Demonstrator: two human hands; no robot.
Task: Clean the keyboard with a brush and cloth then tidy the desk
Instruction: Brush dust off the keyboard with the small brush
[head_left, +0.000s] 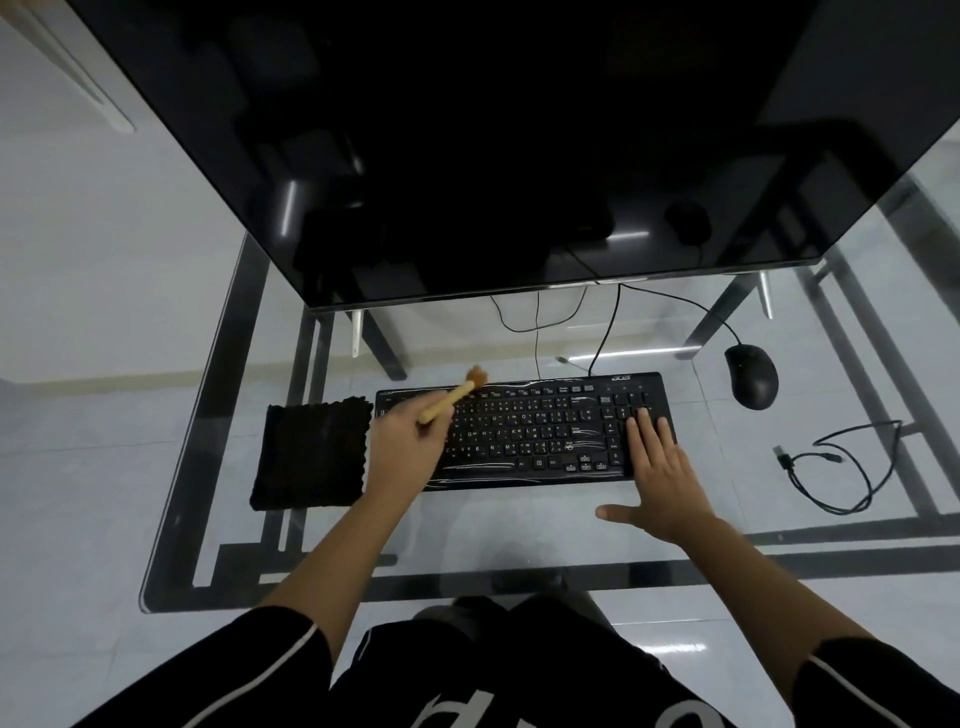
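A black keyboard (524, 431) under a clear plastic cover lies on the glass desk (519, 535). My left hand (408, 441) grips the wooden handle of a small brush (452, 397), and its brown bristles sit at the keyboard's top left edge. My right hand (660, 473) lies flat with straight fingers on the keyboard's right end, over the number pad. A folded black cloth (311, 452) rests on the glass just left of the keyboard.
A large dark monitor (467, 145) stands behind the keyboard. At the right lie a black wired mouse (751, 375) and a loose coiled USB cable (841, 462). Thin cables run from the monitor to the keyboard. The desk's near edge is by my knees.
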